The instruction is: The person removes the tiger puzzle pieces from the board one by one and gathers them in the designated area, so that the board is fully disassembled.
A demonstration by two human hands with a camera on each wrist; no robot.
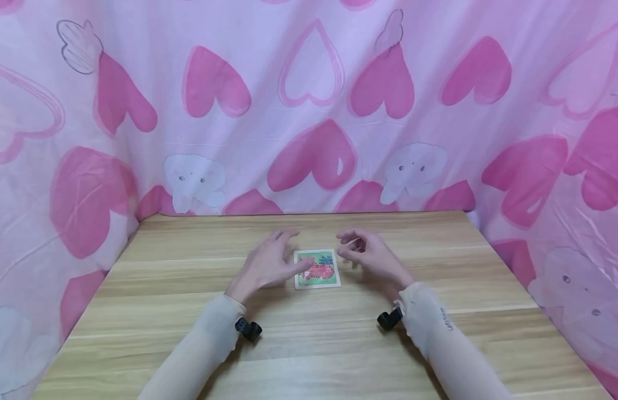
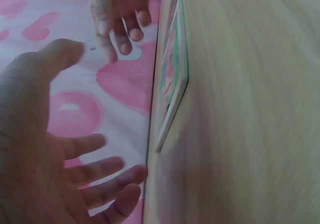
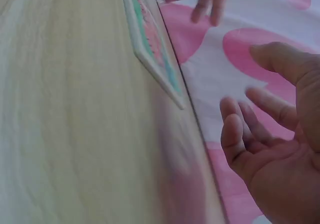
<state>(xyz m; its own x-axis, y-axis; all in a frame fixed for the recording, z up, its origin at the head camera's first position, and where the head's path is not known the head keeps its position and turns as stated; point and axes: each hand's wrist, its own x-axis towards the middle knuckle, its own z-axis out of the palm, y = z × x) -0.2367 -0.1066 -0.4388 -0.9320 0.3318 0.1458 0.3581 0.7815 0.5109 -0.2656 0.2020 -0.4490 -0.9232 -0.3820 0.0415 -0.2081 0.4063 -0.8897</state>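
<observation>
A square, flat picture tile [image 1: 319,270] with a white edge lies on the wooden table; its picture is red and blue on green. Just left of it is my left hand [image 1: 269,264], thumb reaching over the tile's left part in the head view, fingers spread and holding nothing. To the right is my right hand [image 1: 371,255], fingers loosely bent with nothing in them. The left wrist view shows the tile [image 2: 173,74] flat on the wood, with a gap between it and the left fingers. From the right wrist, the tile [image 3: 150,47] also appears apart from the right fingers.
The wooden table [image 1: 309,350] extends around the tile on all sides. Behind it and at both sides hangs a pink curtain [image 1: 309,72] printed with hearts and elephants. A small black camera sits on each wrist, over light sleeves [image 1: 209,333].
</observation>
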